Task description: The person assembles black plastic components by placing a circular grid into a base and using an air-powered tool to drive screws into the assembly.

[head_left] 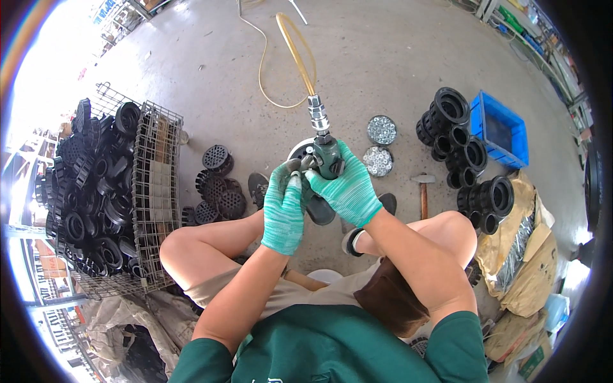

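Note:
My right hand (348,182), in a green-and-white striped glove, is wrapped round a dark air tool (327,157). A metal coupling (317,113) joins its upper end to a yellowish air hose (295,54). Close against the tool's left side, my left hand (284,204), gloved alike, has its fingers pinched together. What they hold, if anything, is too small to make out. Partly hidden behind the tool and my hands is a round thing with a white rim (296,152). A rounded black piece (320,211) shows below the tool, between my wrists.
A wire cage (156,191) full of black plastic parts stands left, with round black grates (217,159) beside it. Two dishes of small metal hardware (382,130) sit right of the tool. Beyond are a hammer (424,195), stacked black fittings (450,107) and a blue crate (501,131).

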Available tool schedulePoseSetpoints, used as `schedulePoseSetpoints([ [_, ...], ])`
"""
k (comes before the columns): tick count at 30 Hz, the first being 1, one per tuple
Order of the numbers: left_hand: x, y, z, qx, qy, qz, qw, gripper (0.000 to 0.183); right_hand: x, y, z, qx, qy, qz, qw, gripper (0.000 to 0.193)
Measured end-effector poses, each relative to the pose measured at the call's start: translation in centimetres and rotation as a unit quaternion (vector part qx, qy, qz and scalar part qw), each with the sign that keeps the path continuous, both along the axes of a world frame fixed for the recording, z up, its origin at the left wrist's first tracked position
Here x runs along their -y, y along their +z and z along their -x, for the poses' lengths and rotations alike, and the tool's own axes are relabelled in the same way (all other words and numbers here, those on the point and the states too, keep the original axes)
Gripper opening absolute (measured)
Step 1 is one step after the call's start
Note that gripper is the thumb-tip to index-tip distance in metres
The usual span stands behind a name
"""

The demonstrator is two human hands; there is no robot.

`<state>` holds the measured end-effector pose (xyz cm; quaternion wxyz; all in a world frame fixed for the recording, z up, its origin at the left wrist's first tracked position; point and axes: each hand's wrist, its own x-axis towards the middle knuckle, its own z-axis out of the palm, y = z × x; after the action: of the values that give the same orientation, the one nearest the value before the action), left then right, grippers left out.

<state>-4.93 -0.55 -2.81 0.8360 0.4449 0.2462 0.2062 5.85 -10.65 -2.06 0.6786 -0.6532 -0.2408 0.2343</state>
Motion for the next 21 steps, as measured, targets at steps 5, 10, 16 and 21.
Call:
schedulePoseSetpoints([
  [5,-0.4,-1.3,0.0,-0.016,-0.044,-0.114,0.992,0.038,-0.2,-0.6,0.5,0.029,-0.011,0.023,0.999,0.041],
  [10,-0.3,-0.8,0.4,0.030,-0.058,-0.129,0.990,0.042,-0.3,-0.5,0.5,0.026,-0.002,0.044,0.999,0.042],
  [16,-0.8,0.8,0.5,-0.124,-0.073,-0.450,0.881,0.041,-0.1,0.2,0.3,-0.014,0.013,0.042,0.999,0.039],
  [21,-1.7,0.8,0.4,-0.086,-0.069,-0.580,0.807,0.036,-0.1,-0.1,0.1,-0.074,0.028,0.005,0.997,0.038],
])
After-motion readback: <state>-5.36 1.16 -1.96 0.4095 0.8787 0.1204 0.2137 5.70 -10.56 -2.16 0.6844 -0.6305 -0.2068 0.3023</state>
